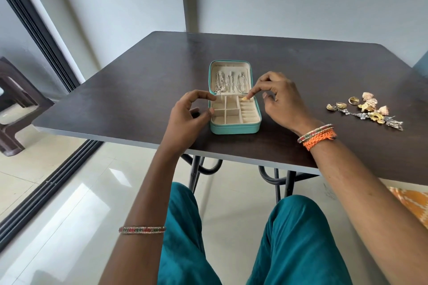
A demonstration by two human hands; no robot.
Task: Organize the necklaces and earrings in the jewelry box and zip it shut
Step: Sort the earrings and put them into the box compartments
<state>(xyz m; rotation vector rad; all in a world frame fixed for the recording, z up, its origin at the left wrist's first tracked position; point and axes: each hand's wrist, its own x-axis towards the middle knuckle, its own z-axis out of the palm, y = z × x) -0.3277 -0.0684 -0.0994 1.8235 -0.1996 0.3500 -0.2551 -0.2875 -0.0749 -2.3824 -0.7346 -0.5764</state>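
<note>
Near the table's front edge, the open jewelry box sits between two hands: the left hand holds its left wall, the right hand's forefinger presses a gold earring into the ring rolls. Necklaces hang in the lid; loose earrings lie far right.

Teal jewelry box with cream lining; silver necklaces in lid. Dark brown table. Gold, silver and pinkish earrings on it. Orange braided band, multicoloured bangles. Teal trousers. Glossy cream floor, orange patterned mat.
</note>
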